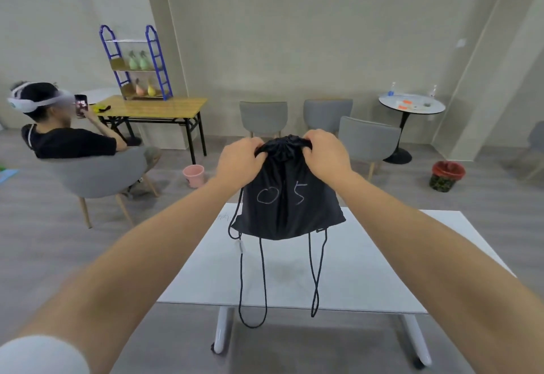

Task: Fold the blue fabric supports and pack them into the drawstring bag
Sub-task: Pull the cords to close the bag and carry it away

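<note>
A black drawstring bag (287, 203) with "05" chalked on its front hangs in the air above the white table (362, 279). My left hand (240, 163) grips the bag's gathered top on the left side. My right hand (326, 153) grips the top on the right side. The mouth between my hands is bunched together. Black cords (254, 285) dangle in loops below the bag, past the table's near edge. No blue fabric supports are visible; the bag's inside is hidden.
A seated person (67, 138) wearing a headset holds a phone at the left. Grey chairs (263, 117) stand beyond the table. A wooden table (153, 107) carries a blue rack. A pink bucket (193, 175), a round side table (412, 104) and a bin (447, 175) stand on the floor.
</note>
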Demonstrator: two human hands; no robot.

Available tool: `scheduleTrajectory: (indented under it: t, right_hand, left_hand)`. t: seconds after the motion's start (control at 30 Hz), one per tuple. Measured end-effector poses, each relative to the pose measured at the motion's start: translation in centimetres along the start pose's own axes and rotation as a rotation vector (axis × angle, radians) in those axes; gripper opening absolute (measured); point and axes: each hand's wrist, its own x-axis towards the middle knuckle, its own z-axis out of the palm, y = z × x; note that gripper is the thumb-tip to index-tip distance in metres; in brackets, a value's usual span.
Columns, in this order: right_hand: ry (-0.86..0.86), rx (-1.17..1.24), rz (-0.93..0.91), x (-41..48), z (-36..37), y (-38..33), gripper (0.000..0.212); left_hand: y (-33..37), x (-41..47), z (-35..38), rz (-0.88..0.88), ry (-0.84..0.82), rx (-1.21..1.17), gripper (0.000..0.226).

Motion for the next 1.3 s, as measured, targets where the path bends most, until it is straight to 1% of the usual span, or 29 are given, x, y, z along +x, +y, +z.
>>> scheduleTrajectory:
  t: [0.1, 0.27, 0.37, 0.5, 0.57, 0.63, 0.67, 0.7, 0.77, 0.83, 0.87, 0.9, 0.97, 1.1, 1.17, 1.3]
  right_hand:
    - [-0.099, 0.0, 0.038, 1.8, 4.9, 2.0, 0.018]
    - [-0.361, 0.054, 0.108, 2.5, 14.4, 6.0, 0.017]
    - [-0.487, 0.101, 0.129, 3.2, 18.4, 8.1, 0.013]
    - [-0.58, 0.113, 0.152, 5.9, 22.7, 10.6, 0.012]
    - [-0.62, 0.105, 0.165, 7.1, 24.9, 11.7, 0.009]
    - [-0.634, 0.085, 0.205, 7.9, 27.2, 12.7, 0.01]
    - [-0.635, 0.068, 0.224, 8.2, 28.4, 13.2, 0.01]
    - [-0.639, 0.051, 0.238, 8.4, 29.6, 13.7, 0.011]
    - [-0.682, 0.004, 0.233, 8.7, 32.0, 14.7, 0.016]
    - [-0.819, -0.105, 0.226, 8.5, 34.3, 15.6, 0.04]
    - [-0.883, -0.148, 0.235, 8.2, 35.3, 15.9, 0.052]
    - [-0.926, -0.17, 0.252, 7.9, 36.1, 16.2, 0.06]
    - [-0.967, -0.173, 0.268, 7.1, 37.1, 16.4, 0.066]
    - [-0.965, -0.164, 0.242, 6.2, 37.1, 16.0, 0.074]
    - [-0.941, -0.163, 0.223, 6.3, 36.4, 15.8, 0.076]
    - [-0.934, -0.161, 0.208, 7.6, 34.0, 14.9, 0.069]
  left_hand:
    - [-2.8, 1.9, 4.4, -0.022, -0.067, -0.008, 0.012]
    - [-7.9, 3.0, 13.7, -0.139, -0.331, -0.042, 0.015]
    - [-9.5, 3.6, 17.3, -0.227, -0.438, -0.067, 0.01]
    - [-11.1, 6.0, 21.2, -0.26, -0.524, -0.019, 0.018]
    - [-12.1, 7.2, 23.4, -0.304, -0.537, -0.031, 0.018]
    - [-13.0, 8.1, 25.8, -0.334, -0.531, -0.049, 0.015]
    - [-13.5, 8.5, 27.1, -0.326, -0.52, -0.055, 0.014]
    - [-13.8, 8.8, 28.3, -0.306, -0.52, -0.055, 0.017]
    - [-14.7, 9.5, 30.9, -0.242, -0.557, -0.018, 0.035]
    - [-15.7, 9.7, 33.3, -0.197, -0.662, 0.073, 0.053]
    - [-16.3, 9.6, 34.3, -0.18, -0.716, 0.117, 0.058]
    - [-16.7, 9.5, 35.0, -0.173, -0.764, 0.152, 0.061]
    - [-17.3, 9.0, 36.1, -0.15, -0.809, 0.178, 0.062]
    - [-17.8, 9.0, 35.9, -0.092, -0.814, 0.133, 0.064]
    - [-17.7, 9.5, 35.1, -0.054, -0.789, 0.115, 0.063]
    - [-17.9, 10.5, 32.7, 0.013, -0.744, 0.157, 0.055]
